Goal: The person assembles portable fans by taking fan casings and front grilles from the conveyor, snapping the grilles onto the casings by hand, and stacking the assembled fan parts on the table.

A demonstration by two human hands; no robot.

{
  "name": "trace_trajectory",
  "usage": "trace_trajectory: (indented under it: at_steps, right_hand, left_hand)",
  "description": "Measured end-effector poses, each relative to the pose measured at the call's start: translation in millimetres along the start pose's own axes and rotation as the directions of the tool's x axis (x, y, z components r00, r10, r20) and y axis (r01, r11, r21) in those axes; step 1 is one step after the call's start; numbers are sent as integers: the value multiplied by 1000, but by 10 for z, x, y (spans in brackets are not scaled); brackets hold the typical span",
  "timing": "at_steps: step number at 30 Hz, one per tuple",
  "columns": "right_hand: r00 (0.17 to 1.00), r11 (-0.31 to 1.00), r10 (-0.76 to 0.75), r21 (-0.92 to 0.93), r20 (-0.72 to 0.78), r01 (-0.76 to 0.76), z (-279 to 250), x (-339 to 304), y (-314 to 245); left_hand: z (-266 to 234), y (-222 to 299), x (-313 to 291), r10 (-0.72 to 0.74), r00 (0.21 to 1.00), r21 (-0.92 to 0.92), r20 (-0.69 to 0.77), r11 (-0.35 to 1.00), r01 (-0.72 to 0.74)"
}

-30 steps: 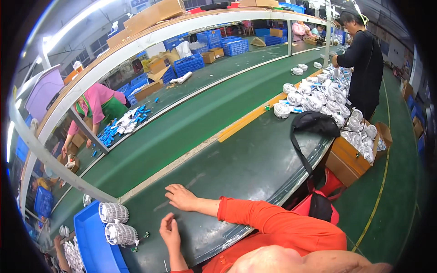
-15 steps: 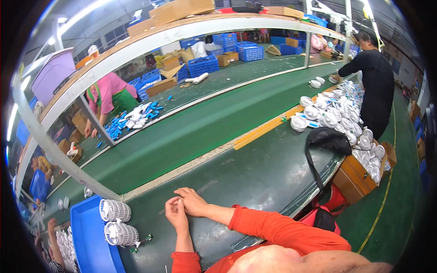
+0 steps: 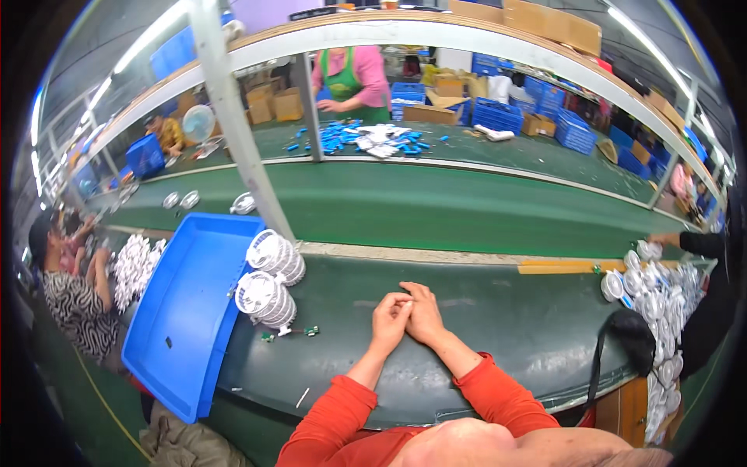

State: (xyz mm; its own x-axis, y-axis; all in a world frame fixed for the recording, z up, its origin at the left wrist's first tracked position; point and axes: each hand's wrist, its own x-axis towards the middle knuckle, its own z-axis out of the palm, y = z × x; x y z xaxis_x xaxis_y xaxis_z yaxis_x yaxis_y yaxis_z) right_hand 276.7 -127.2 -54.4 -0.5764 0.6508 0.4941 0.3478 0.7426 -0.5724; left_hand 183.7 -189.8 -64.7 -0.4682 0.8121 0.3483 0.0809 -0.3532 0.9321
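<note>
My left hand (image 3: 391, 321) and my right hand (image 3: 424, 313) rest together on the dark green worktable (image 3: 498, 342). The left hand's fingers are curled in, its thumb against the right hand; I see nothing in them. My right hand lies with its fingers stretched out, holding nothing. To their left stand two stacks of white round fan guards, a far stack (image 3: 289, 263) and a near stack (image 3: 272, 305). Small green circuit boards (image 3: 311, 331) lie beside the near stack. A thin white strip (image 3: 302, 398) is near the front edge.
A blue tray (image 3: 167, 342) borders the stacks on the left. A green conveyor belt (image 3: 436, 206) runs beyond, under a metal post (image 3: 233, 117). A black bag (image 3: 629, 338) and piled white fan parts (image 3: 661, 311) are at right. Co-workers stand across and at both sides.
My view has swung left, bringing the whole blue tray and a seated co-worker into sight. My hands stay together on the worktable, the stacks where they were.
</note>
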Motion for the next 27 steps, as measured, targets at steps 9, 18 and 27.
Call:
trace_trajectory:
  at_steps: [9,18,27]
  right_hand:
    - [1000,999,-22,-36,9,22,18,6,4]
    - [994,990,-106,-90,35,109,-29,13,27]
    - [998,997,50,59,47,-53,-104,75,-86]
  left_hand:
    - [-25,12,-9,2,1000,-37,10,999,-2]
    - [33,53,-15,-80,996,-110,-30,991,76]
    - [204,97,189,11,994,64,-106,998,-4]
